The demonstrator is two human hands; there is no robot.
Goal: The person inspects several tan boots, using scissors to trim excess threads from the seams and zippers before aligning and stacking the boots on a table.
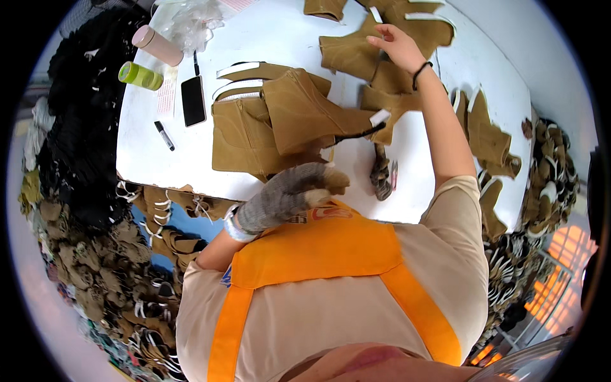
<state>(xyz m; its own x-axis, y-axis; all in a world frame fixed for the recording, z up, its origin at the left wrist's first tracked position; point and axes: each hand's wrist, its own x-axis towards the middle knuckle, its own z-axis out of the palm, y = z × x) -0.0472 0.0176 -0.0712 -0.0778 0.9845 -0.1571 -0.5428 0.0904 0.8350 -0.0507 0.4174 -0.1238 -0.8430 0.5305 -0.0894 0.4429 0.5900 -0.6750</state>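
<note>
My left hand [286, 195], in a grey knitted glove with brownish fingertips, is at the table's near edge. Its fingers point right, the thumb stands apart, and nothing shows between them. Just beyond it lies a stack of brown sewn fabric pieces [245, 135] with white strips; the top piece [305, 111] slants to the right, with a white tab and black edging. Bare, with a black band at the wrist, my right hand [399, 48] reaches over other brown pieces [350, 54] at the far side. Its thumb and forefinger are apart, with no piece visibly gripped.
On the white table [184, 153] are a phone [193, 102], a marker [164, 135], a pink bottle [157, 44], a green container [140, 76], plastic bags [191, 22] and a small dark-wrapped tool [380, 175]. More brown pieces [490, 137] lie right. Heaps [95, 254] surround the table.
</note>
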